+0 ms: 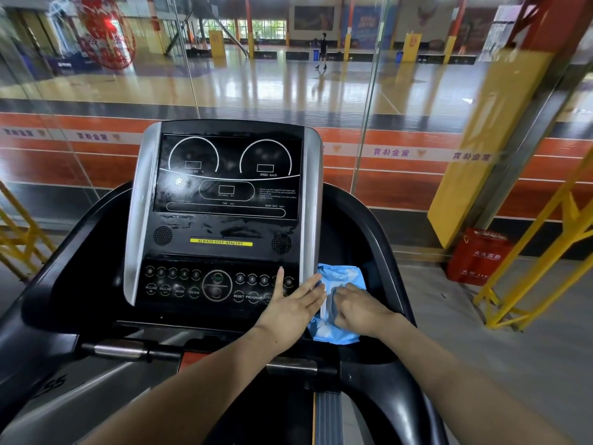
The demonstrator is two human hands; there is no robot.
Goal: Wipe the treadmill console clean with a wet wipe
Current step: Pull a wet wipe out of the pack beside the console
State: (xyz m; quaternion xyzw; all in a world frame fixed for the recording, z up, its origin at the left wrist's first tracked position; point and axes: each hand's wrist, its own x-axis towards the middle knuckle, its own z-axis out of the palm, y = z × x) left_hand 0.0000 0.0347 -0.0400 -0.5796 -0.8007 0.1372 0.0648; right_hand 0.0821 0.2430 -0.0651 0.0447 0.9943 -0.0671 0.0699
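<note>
The black treadmill console (224,220) with silver side strips stands in front of me, its screen dark and its surface streaked with wet marks. A blue wet-wipe pack (340,277) lies in the tray just right of the console. My left hand (292,306) lies flat with fingers spread over the console's lower right buttons, its fingertips touching the pack's left edge. My right hand (359,308) rests on the pack with fingers curled at its white opening strip; a loose wipe is not visible.
Black handrail arms (378,239) curve round both sides of the console. A glass wall stands behind it, with a sports hall beyond. A red fire-extinguisher box (478,258) and yellow railings (539,252) are on the right floor.
</note>
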